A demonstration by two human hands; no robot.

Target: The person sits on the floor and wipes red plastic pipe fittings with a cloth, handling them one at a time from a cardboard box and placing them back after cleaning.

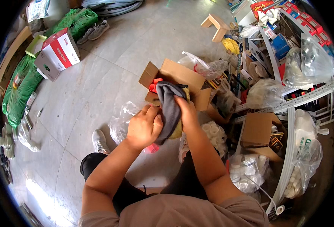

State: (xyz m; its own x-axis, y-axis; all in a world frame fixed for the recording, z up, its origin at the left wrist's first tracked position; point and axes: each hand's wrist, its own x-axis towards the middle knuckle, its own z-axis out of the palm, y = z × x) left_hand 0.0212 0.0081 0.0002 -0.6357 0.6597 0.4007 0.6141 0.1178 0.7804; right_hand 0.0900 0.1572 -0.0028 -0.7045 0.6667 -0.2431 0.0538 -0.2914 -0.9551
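Observation:
A cloth [168,113], dark grey on one side and yellow on the other, hangs in folds between my hands. My right hand [187,113] grips its right side, with the thumb lying over the grey face. Against the left edge of the cloth, my left hand [145,126] is curled with its knuckles up. A sliver of red shows beside its fingers; what lies inside that hand is hidden. Just beyond the cloth stands an open cardboard box [181,75]. Red tubular fittings [154,85] sit in its left part, and the cloth covers some of the view inside.
Clear plastic bags [121,122] and a red item [152,148] lie between my feet. White fittings [214,133] are bagged by my right leg. Crowded metal shelving [286,136] curves along the right. A wooden stool [215,27] stands ahead; a red-and-white carton [58,54] stands left.

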